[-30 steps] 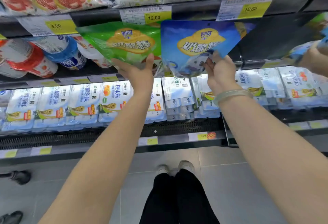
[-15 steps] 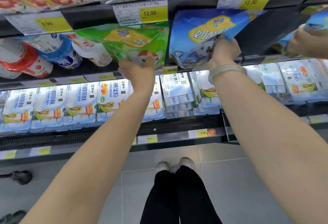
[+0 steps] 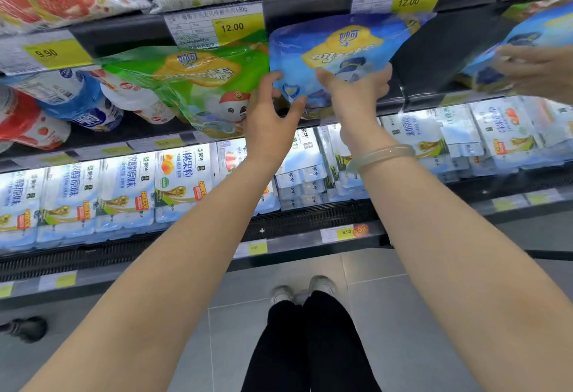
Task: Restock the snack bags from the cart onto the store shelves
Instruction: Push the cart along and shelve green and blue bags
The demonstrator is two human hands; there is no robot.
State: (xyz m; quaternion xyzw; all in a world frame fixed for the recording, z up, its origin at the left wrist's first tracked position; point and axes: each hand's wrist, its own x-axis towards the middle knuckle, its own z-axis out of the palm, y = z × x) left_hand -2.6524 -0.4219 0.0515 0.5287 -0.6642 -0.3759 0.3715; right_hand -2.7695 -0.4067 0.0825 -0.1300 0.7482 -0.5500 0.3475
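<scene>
A blue snack bag (image 3: 338, 41) stands tilted on the dark middle shelf (image 3: 440, 50), under the 12.00 price tag. My right hand (image 3: 356, 90) grips its lower edge from below. My left hand (image 3: 269, 112) is spread at the bag's lower left corner, forefinger and thumb touching it without closing. A green snack bag (image 3: 198, 81) of the same brand lies slanted on the shelf just left of my left hand, free of both hands.
Another person's hand (image 3: 536, 72) holds a second blue bag (image 3: 527, 38) at the far right. Yoghurt bottles (image 3: 77, 103) lie left of the green bag. Fruit packs fill the shelf above, and white yoghurt multipacks (image 3: 124, 193) the lit shelf below. My feet stand on grey floor tiles.
My left hand has let go of the green bag, which now rests on the shelf, and moved right to the blue bag's corner. My right hand has pushed the blue bag further in.
</scene>
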